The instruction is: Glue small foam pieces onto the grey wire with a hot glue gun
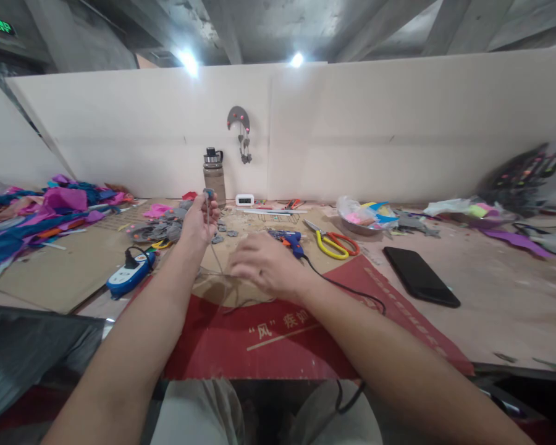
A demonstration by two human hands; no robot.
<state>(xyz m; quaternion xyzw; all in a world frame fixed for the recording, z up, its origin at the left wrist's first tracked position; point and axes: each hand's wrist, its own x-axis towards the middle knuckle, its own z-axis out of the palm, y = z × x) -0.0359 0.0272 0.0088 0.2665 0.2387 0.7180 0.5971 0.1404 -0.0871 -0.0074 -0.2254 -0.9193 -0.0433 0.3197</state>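
My left hand (202, 217) is raised over the table, its fingers closed on a thin grey cord (217, 256). A small blue-grey bit (208, 193), too small to name, shows at the fingertips. The cord hangs below the hand toward the red and tan cardboard sheet (204, 346). My right hand (262, 262) is over the sheet beside the hanging cord, palm down and blurred by motion; whether it grips the cord cannot be made out. Just beyond it lies a blue glue gun (295, 242), partly hidden by the hand. Grey felt pieces (164, 227) are heaped behind my left forearm.
Yellow- and orange-handled scissors (331, 244) and a black phone (419, 276) lie to the right. A blue-and-white power strip (132, 272) is at left, near colourful fabric scraps (60, 204). A bottle (214, 176) stands behind. A black cable (347, 284) crosses the sheet.
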